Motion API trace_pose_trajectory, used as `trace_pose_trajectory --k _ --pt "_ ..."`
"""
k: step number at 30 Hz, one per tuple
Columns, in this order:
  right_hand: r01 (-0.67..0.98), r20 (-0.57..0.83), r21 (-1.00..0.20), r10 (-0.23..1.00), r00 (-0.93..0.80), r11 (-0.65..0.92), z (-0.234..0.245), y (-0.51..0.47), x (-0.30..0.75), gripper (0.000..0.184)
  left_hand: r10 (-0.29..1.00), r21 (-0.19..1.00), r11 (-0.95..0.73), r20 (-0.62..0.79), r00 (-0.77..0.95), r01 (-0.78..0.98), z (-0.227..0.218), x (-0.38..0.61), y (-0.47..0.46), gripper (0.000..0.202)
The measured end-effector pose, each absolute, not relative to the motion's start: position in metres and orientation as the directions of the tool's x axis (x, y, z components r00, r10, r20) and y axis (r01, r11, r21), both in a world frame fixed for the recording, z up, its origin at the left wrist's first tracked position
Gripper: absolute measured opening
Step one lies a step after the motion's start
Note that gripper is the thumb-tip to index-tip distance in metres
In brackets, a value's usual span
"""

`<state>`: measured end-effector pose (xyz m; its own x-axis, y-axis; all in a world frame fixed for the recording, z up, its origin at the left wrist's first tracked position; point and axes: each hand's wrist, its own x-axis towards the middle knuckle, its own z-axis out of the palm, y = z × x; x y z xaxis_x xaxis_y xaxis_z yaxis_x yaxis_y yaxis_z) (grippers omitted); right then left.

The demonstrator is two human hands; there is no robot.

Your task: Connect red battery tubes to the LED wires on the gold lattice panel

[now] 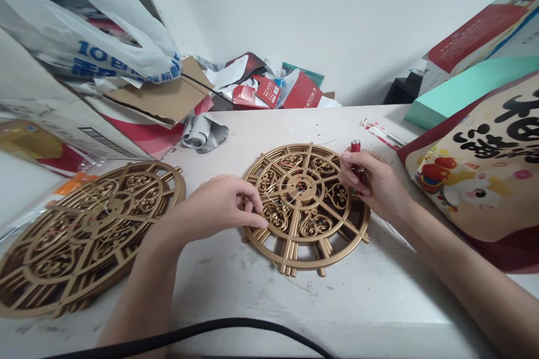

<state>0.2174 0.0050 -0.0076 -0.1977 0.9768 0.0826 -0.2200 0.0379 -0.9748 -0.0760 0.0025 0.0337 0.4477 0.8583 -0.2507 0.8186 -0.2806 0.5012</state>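
Observation:
A round gold openwork disc (pixel 307 207) with thin red and white wires at its hub lies flat on the pale table (pixel 357 303). My left hand (pixel 221 205) rests on the disc's left rim, fingers curled and pinched against the lattice; whether it holds a wire I cannot make out. My right hand (pixel 374 182) sits over the disc's right edge, closed round a small red cylinder with a metal tip (pixel 356 152), held upright. A second, larger gold openwork disc (pixel 84 230) lies at the left, apart from both hands.
A black cable (pixel 202 331) crosses the near table edge. Cardboard, red boxes and crumpled paper (pixel 261 87) pile up at the back left under a white plastic bag (pixel 84 28). A printed bag (pixel 484 168) and a mint box (pixel 463 90) stand right.

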Motion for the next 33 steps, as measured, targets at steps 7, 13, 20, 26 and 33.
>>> trace_pose_trajectory --k 7,13,20,26,33 --pt "-0.218 0.07 -0.975 0.979 -0.193 0.027 -0.007 0.004 0.216 0.04 0.85 0.451 -0.26 -0.311 0.424 0.854 0.039 -0.07 0.0 0.019" --pt "-0.194 0.092 -0.979 0.98 -0.176 0.057 -0.008 0.005 0.217 0.042 0.894 0.518 -0.322 -0.11 0.434 0.793 0.035 -0.075 0.003 0.021" --pt "0.031 0.258 -0.966 0.966 0.013 0.258 -0.008 0.005 0.218 0.041 0.933 0.589 -0.357 0.268 0.241 0.725 0.032 -0.071 0.007 0.02" --pt "0.303 0.387 -0.897 0.904 0.182 0.322 -0.007 0.005 0.218 0.028 0.915 0.675 -0.351 0.394 0.086 0.649 0.028 -0.06 0.005 0.015" --pt "0.378 0.475 -0.854 0.833 0.282 0.359 -0.008 0.006 0.22 0.023 0.925 0.866 -0.332 0.376 -0.05 0.374 0.025 -0.05 0.006 0.013"
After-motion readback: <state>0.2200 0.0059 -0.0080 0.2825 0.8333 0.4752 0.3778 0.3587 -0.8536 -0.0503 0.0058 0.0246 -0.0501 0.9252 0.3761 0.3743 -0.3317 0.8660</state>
